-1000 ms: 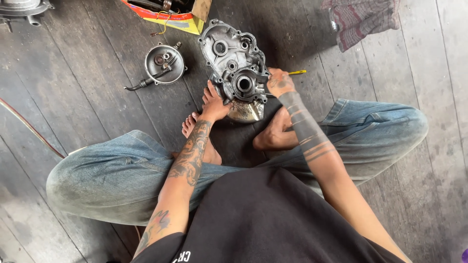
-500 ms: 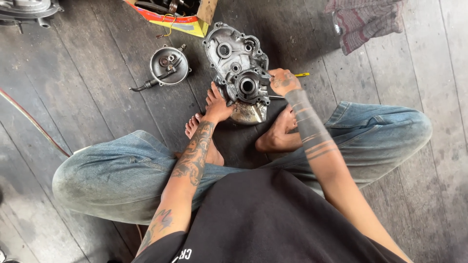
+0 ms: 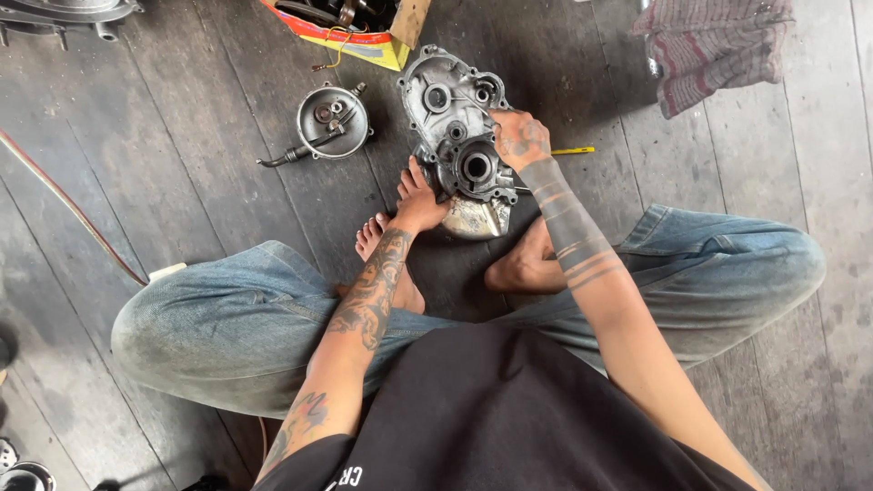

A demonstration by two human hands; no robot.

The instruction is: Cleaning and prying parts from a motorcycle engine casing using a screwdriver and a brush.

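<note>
Since the earlier frames the right hand (image 3: 518,138) has moved up from the lower right edge of the grey cast-metal engine crankcase half (image 3: 457,136) to its upper right side, while the left hand (image 3: 420,202) stays at the casing's lower left edge. That crankcase half lies on the dark weathered wooden plank floor (image 3: 182,200) just in front of the person's crossed bare feet, its open face turned up, showing round bearing bores and a shiny rounded bulge at the end nearest the feet. Fingers of the left hand are pressed against the casing's lower left rim, steadying it; whether they curl under the edge cannot be told. The right hand rests on top of the casing with its fingers bent down onto the metal, and a thin yellow-handled tool (image 3: 571,151) pokes out to the right just beside that hand; whether the hand grips it is hidden by the knuckles. Left of the casing, near but apart from it, lies a round grey metal cover plate with a bent lever arm (image 3: 331,123). Beyond the casing sits a yellow and red cardboard box of parts (image 3: 350,44), touching or nearly touching its far end. A checked red and grey cloth (image 3: 718,50) lies well apart at the upper right, and a thin reddish-brown cable (image 3: 68,209) runs across the floor at the left.
</note>
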